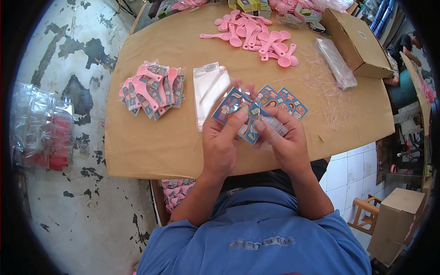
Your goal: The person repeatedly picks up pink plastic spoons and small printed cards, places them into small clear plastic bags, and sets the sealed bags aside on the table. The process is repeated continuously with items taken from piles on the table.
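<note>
In front of my chest, above the table's near side, both hands hold a blue printed card and a clear plastic bag. My left hand pinches the card under its thumb. The thumb and fingers of my right hand close on the bag at the card's right end. How far the card sits inside the bag is hard to tell. More blue cards lie fanned out just beyond my right hand. A stack of flat clear bags rests left of my hands.
Bagged cards with pink spoons form a heap at left on the brown-covered table. Loose pink spoons are piled at the far side. At right are a bundle of clear bags and a cardboard box. Another person is far right.
</note>
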Tool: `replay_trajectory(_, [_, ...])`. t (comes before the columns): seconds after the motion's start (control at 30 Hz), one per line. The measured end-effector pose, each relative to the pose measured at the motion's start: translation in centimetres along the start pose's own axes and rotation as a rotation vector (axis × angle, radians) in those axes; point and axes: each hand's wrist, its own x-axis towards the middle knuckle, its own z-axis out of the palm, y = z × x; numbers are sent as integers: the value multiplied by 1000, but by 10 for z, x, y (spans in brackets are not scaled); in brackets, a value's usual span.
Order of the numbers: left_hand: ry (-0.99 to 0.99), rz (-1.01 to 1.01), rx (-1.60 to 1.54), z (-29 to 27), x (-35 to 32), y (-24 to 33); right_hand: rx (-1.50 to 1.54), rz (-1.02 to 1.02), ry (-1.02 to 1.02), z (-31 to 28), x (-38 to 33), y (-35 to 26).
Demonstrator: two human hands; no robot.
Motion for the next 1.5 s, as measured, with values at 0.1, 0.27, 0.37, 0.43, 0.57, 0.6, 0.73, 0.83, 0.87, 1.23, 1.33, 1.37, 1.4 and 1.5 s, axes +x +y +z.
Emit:
replay_trajectory(0.1, [0, 55, -160, 0, 4, 2, 36, 76, 25, 6, -4, 5])
replay_trajectory(0.27, [-16, 64, -380, 2, 5, -1, 7, 105, 44, 17, -8, 5])
replay_trajectory(0.37, [-67, 49, -426, -2, 3, -4, -2, 60, 63, 18, -6, 16])
replay_trajectory(0.43, [-48, 53, -450, -2, 4, -8, 12, 12, 76, 18, -4, 21])
replay_trajectory(0.57, [-31, 50, -497, -2, 3, -10, -74, -45, 92, 20, 0, 25])
replay_trajectory(0.6, [-30, 50, -499, -4, 4, -9, -91, -71, 104, 20, 1, 26])
replay_trajectory(0.73, [30, 32, -448, -10, 4, -4, -353, -331, 219, 25, 2, 14])
replay_trajectory(0.83, [111, 7, -482, -15, 7, -2, -793, -799, 105, 11, 7, 1])
replay_trajectory(0.87, [151, -1, -538, -19, 9, -1, -848, -852, -41, 6, 7, -3])
replay_trajectory(1.23, [196, 112, -618, -55, 6, 11, -1312, -537, 0, -101, 133, -58])
replay_trajectory(1.33, [182, 93, -583, -51, 3, 7, -1357, -546, -9, -114, 172, -63])
replay_trajectory(1.37, [186, 87, -563, -52, 1, 6, -1281, -432, 8, -106, 177, -64])
replay_trajectory(1.4, [186, 89, -564, -52, 0, 4, -1281, -433, 7, -97, 180, -61])
replay_trajectory(1.5, [182, 62, -589, -53, -1, 0, -1390, -231, 37, -61, 192, -46])
